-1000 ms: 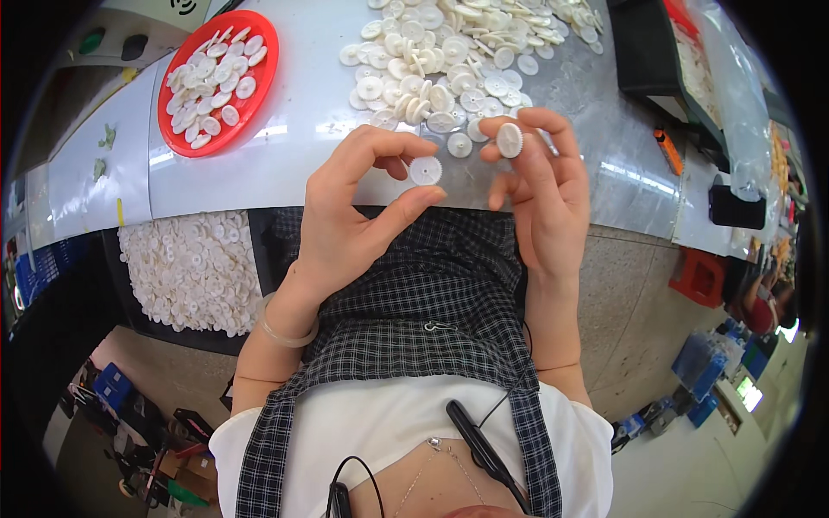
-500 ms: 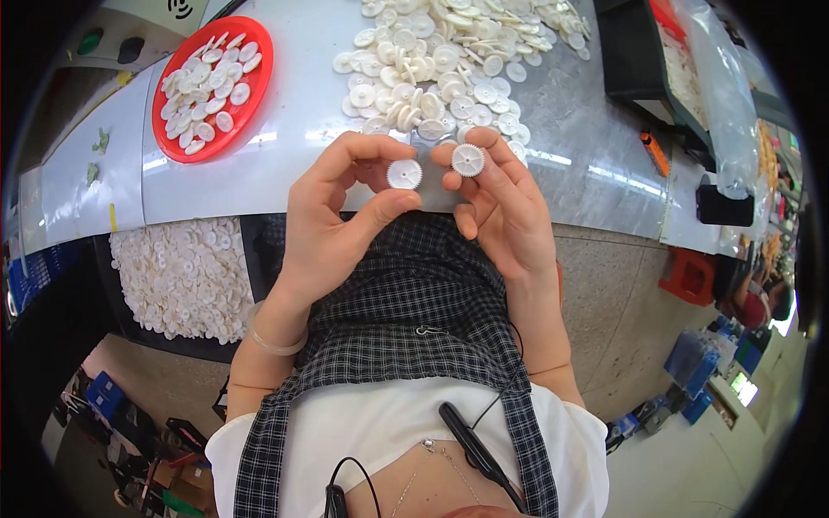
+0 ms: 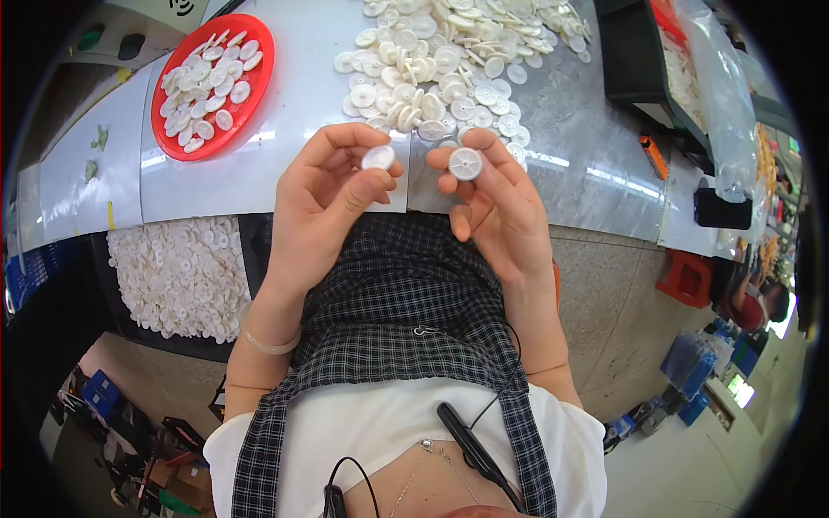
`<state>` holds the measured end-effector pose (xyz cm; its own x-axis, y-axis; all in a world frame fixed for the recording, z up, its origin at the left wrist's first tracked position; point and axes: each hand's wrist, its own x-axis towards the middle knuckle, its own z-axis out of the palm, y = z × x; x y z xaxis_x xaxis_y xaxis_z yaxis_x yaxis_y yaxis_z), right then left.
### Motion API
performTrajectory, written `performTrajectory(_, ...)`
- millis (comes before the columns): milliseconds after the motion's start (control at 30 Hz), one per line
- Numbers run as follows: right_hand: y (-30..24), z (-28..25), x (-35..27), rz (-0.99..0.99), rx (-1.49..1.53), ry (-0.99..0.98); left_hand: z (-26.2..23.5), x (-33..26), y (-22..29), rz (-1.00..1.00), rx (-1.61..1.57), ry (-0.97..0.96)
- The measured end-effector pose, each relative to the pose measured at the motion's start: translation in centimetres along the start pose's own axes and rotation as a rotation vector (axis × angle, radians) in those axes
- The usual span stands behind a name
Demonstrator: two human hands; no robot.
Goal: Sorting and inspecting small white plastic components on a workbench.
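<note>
My left hand (image 3: 332, 194) pinches a white plastic gear (image 3: 378, 158) between thumb and fingers, its disc tilted. Beside it, my right hand (image 3: 496, 194) grips a second white gear (image 3: 465, 164) by the rim, its toothed edge and spoked face showing. Both hands hover over the table's near edge, apart from each other. Just beyond them spreads a heap of loose white gears (image 3: 445, 60). At the far left, a red round tray (image 3: 263, 86) holds several more of the gears.
A dark bin (image 3: 246, 259) full of small white parts sits below the table's edge at left. On the right are a black crate (image 3: 635, 69) with a clear plastic bag (image 3: 725, 104), an orange cutter (image 3: 654, 155), a black phone (image 3: 724, 207) and a red stool (image 3: 685, 278).
My left hand has moved left, away from the right one, and its gear has tilted. The right hand has turned its gear slightly and stays nearly in place.
</note>
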<state>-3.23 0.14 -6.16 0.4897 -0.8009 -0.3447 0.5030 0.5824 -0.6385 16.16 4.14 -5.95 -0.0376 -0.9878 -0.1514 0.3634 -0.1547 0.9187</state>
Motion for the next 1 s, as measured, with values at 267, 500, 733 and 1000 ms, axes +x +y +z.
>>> performTrajectory(267, -1.5, -0.1, 0.4, -0.437, -0.505, 0.130, -0.9, 0.9, 0.4, -0.017, -0.165, 0.058)
performTrajectory(500, -0.4, 0.9, 2.3, -0.771, -1.567, 0.233, 0.8, 2.4, 0.3, 0.367, 0.889, 0.197)
performTrajectory(733, -0.1, 1.0, 2.3, -0.703, -1.626, 0.249, 1.0, 3.9, 0.0, 0.515, 1.163, 0.160)
performTrajectory(1000, -0.6, 0.6, 2.2, -0.811, -1.566, 0.228, 0.3, 4.1, -0.4, 0.557, 1.126, 0.167)
